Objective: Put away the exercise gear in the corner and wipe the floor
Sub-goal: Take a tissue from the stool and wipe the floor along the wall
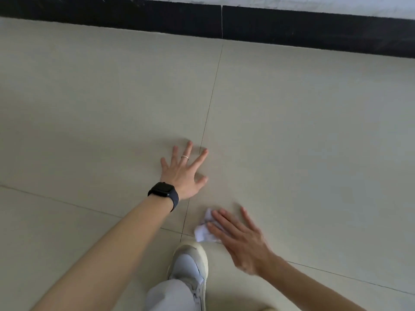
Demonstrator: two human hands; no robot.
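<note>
A small crumpled white cloth (205,230) lies on the beige tiled floor (303,131) just ahead of my shoe. My right hand (240,239) presses on it with straight fingers, covering its right part; the hand is motion-blurred. My left hand (185,171) rests flat on the floor farther ahead, fingers spread, with a ring on one finger and a dark watch on the wrist. No exercise gear is in view.
A black skirting strip (314,30) runs along the far wall at the top. My light sneaker (190,263) and grey trouser leg stand at the bottom centre. Dark grout lines cross the tiles near both hands.
</note>
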